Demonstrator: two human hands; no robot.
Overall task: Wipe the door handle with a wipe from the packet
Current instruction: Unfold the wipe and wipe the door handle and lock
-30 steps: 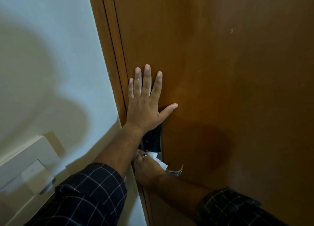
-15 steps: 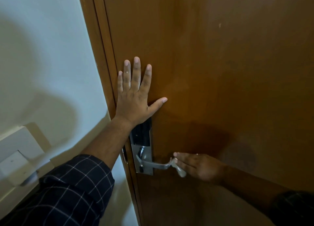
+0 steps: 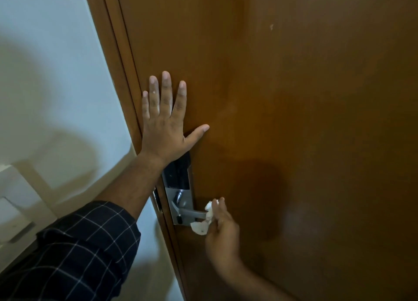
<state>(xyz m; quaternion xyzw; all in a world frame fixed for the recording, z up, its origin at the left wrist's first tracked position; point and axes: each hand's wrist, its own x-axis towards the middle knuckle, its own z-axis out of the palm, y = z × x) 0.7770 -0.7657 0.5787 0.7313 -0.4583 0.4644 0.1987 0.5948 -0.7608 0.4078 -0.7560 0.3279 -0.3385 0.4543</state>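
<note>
Dim, warm light leaves the door [image 3: 294, 97] dark toward the right. Soft arm shadows fall on the wall [image 3: 56, 85] left of the door. The right hand [image 3: 222, 230] is motion-blurred; the frame bends at the edges.

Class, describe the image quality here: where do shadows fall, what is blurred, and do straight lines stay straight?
Head view: dim light; soft shadows on the wall and the door; the right hand with its wipe is motion-blurred; the left hand is sharp; the door frame bows from wide-angle distortion.

You have no legible text, label, brand or number in view. The dark panel on the lock plate [image 3: 178, 176] shows no readable markings; any characters are too dim.
</note>
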